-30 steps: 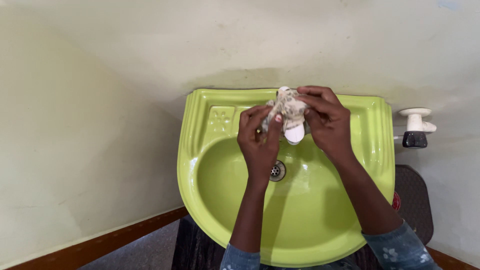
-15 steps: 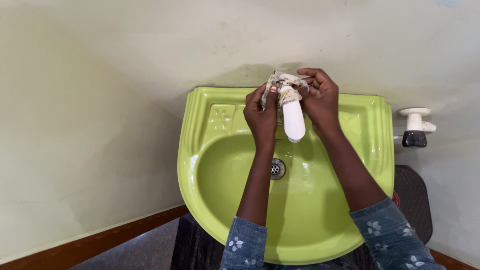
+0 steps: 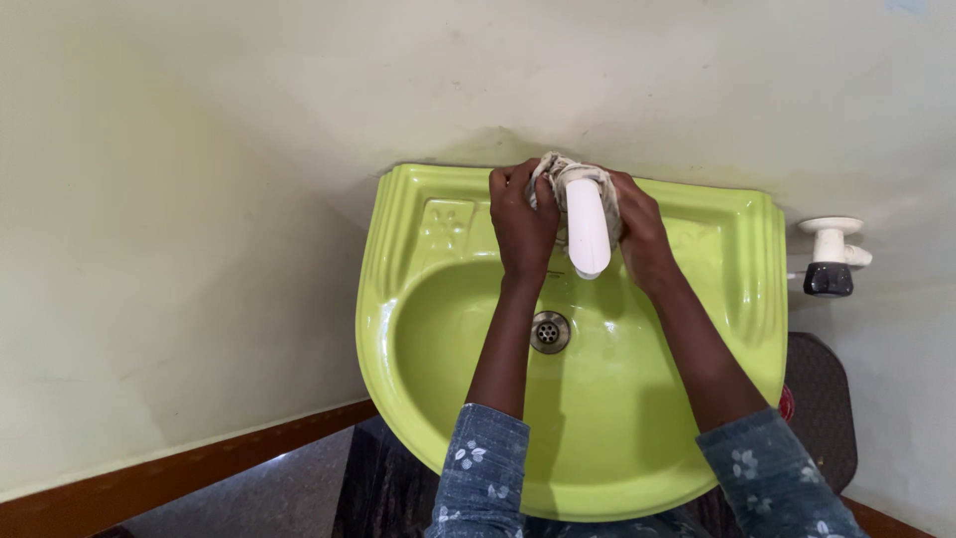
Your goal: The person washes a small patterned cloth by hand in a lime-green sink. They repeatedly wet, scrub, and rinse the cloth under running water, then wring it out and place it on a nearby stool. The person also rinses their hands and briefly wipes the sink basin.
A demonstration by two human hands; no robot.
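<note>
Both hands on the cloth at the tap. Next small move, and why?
Probably draw the cloth forward along the white tap spout. The left hand and right hand hold it bunched around the spout's base by the wall, so the length over the green sink is uncovered.

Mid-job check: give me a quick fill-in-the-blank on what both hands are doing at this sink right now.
1. Both hands press a crumpled ____ around the back of the white tap.
2. The basin is coloured lime ____.
3. The left hand is on one side of the tap, the right hand on the ____ side.
4. The metal ____ lies below the spout.

Missing: cloth; green; other; drain
</note>
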